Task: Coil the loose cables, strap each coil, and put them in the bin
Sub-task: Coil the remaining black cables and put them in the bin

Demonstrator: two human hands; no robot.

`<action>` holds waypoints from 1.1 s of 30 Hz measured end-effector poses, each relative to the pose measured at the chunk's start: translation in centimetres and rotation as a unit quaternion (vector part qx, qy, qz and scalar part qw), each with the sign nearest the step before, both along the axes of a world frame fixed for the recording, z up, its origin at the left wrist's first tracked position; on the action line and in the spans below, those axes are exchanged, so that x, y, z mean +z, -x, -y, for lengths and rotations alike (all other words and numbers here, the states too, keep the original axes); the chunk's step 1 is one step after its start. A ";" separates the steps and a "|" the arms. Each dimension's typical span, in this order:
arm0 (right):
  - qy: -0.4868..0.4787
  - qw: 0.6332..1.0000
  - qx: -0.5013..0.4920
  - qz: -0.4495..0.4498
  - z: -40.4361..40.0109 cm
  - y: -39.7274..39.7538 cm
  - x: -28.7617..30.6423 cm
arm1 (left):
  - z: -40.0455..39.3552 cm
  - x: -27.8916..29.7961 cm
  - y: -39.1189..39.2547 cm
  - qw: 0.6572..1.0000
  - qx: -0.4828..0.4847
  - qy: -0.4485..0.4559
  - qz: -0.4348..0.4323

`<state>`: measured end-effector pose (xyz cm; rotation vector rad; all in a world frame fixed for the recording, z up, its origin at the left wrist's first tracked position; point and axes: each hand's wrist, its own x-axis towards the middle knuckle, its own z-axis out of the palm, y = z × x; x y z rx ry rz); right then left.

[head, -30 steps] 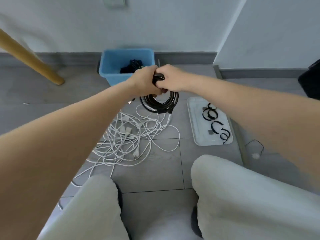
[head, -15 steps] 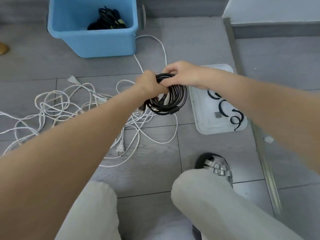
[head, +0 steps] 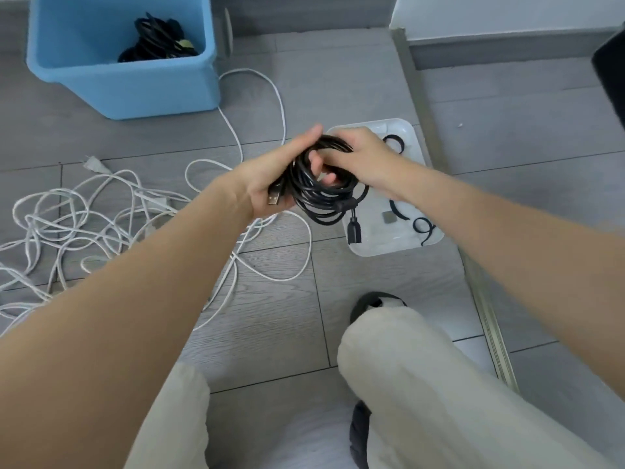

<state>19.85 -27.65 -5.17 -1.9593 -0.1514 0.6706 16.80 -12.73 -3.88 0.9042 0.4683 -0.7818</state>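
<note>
Black cable coil [head: 321,187] is held in the air above the tiled floor [head: 338,79], between the two hands. The left hand [head: 270,184] is placed under and against the coil's left side, palm up; its fingers [head: 306,138] are stretched up along the loops, and a USB plug [head: 274,197] at one cable end is pressed into the palm by the thumb. The right hand [head: 363,157] is laid over the coil from the right, and its fingers [head: 329,179] are curled through the middle of the loops and clamped on them. A second, black connector [head: 354,228] is left hanging from the bottom of the coil over a white tray [head: 406,130].

The tray is set on the floor just right of the hands, and black straps [head: 421,226] are seen lying in it, curled. Loose white cables [head: 84,214] are spread in a tangle on the floor to the left, with one strand run up beside a blue bin [head: 135,86] near the far edge of the floor. A dark bundle of cables [head: 155,38] is seen inside the bin. Pale trouser legs [head: 422,384] and a dark shoe [head: 372,301] are seen at the near edge.
</note>
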 end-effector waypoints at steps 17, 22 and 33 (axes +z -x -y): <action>0.168 0.983 -0.077 -0.023 7.7 1.7 -3.6 | 3.7 -1.3 -1.1 0.967 -0.087 -0.225 0.084; 0.294 0.951 -0.062 -0.074 8.7 2.5 -5.0 | 4.7 -1.6 -0.9 0.939 -0.161 -0.287 0.103; 0.043 0.961 -0.269 -0.043 8.4 1.2 -2.6 | 4.5 -2.4 -1.0 0.907 -0.182 -0.359 0.127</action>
